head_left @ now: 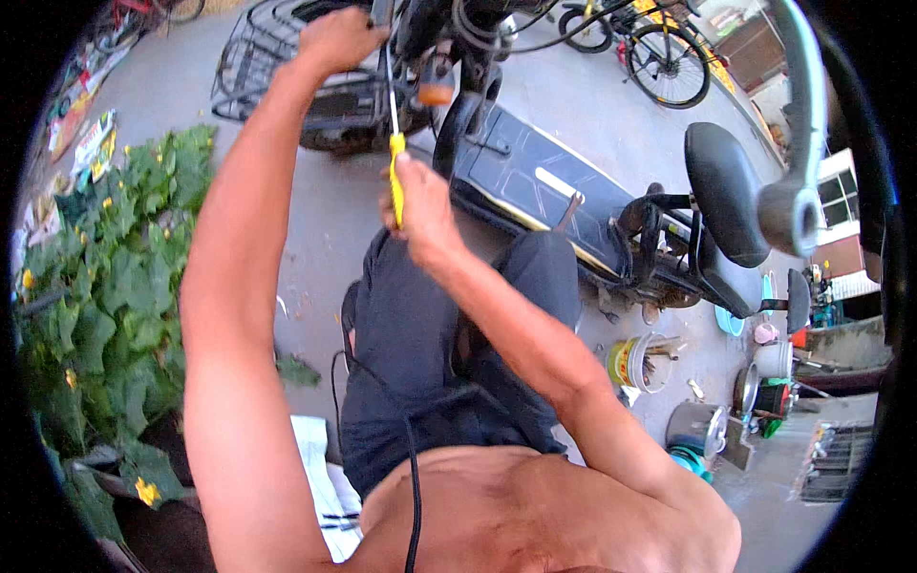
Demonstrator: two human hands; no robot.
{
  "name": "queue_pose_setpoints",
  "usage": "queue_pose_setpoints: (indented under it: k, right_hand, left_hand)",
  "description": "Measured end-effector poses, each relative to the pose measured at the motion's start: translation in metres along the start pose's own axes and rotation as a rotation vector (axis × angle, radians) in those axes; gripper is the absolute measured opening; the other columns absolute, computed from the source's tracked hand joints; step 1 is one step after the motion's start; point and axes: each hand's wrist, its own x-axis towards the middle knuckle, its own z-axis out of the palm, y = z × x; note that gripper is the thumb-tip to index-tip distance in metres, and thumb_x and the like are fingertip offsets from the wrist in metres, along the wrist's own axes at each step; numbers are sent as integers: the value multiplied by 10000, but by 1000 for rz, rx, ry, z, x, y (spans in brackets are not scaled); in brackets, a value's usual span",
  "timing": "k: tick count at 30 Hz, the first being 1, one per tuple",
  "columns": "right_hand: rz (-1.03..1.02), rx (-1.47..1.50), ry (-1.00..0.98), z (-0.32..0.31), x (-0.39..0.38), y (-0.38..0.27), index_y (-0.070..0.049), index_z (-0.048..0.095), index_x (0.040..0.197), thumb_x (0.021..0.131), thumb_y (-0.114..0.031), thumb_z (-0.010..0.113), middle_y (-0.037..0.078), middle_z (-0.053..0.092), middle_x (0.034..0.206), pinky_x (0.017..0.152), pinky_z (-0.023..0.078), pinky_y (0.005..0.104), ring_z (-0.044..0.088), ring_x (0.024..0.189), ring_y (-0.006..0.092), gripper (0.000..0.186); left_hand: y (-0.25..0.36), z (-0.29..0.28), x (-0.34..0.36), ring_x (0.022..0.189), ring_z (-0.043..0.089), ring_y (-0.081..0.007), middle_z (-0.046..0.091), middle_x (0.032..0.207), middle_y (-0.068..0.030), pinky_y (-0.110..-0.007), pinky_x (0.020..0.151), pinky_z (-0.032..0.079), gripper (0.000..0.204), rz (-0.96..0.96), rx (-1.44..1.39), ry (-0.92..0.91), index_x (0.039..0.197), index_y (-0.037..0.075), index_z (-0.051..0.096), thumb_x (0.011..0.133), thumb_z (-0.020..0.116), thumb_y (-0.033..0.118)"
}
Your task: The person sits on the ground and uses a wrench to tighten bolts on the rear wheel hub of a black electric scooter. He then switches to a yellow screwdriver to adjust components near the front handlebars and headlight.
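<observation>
My right hand (425,205) is closed round the yellow handle of a screwdriver (397,145). Its thin shaft points away from me, up toward the front of an electric bike (530,162). Farther out, my left hand (336,42) is closed beside the bike's front end, near the shaft's far end. What its fingers grip, if anything, is hidden. Just right of the shaft is an orange turn-signal light (437,94). A black wire basket (250,72) lies behind and left of my left hand. Where the screwdriver's tip rests I cannot make out.
The bike's footboard and black seat (721,191) stretch to the right. Leafy plants (115,286) with yellow flowers grow on the left. A bucket of sticks or tools (628,365) and a metal pot (695,427) stand at right. Another bicycle (667,67) stands far off.
</observation>
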Motion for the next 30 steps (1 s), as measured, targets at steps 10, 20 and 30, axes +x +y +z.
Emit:
queue_pose_setpoints:
  k: [10, 20, 30]
  right_hand:
    - [-130, -263, 75, -3, 1, 2, -25, 545, 1027, 1016, -440, 428, 52, 547, 681, 411, 359, 233, 476, 482, 92, 432]
    - [42, 125, -102, -19, -4, 2, -64, 524, 1254, 1047, -465, 293, 68, 600, 838, 494, 407, 241, 550, 644, 113, 507]
    - [126, 250, -278, -22, -1, 5, -27, 553, 1247, 961, -449, 563, 78, 643, 1008, 678, 507, 307, 603, 865, 149, 510]
  left_hand:
    - [25, -12, -3, 847, 687, -386, 696, 853, -236, -470, 768, 537, 461, -101, -19, -48, 855, -10, 726, 781, 632, 435]
    - [26, -9, 5, 860, 691, -371, 699, 871, -222, -458, 762, 537, 435, -96, -38, -72, 858, 3, 727, 793, 619, 419]
    - [21, -12, 2, 830, 694, -366, 700, 825, -208, -457, 737, 535, 438, -89, -40, -52, 835, 15, 728, 802, 603, 434]
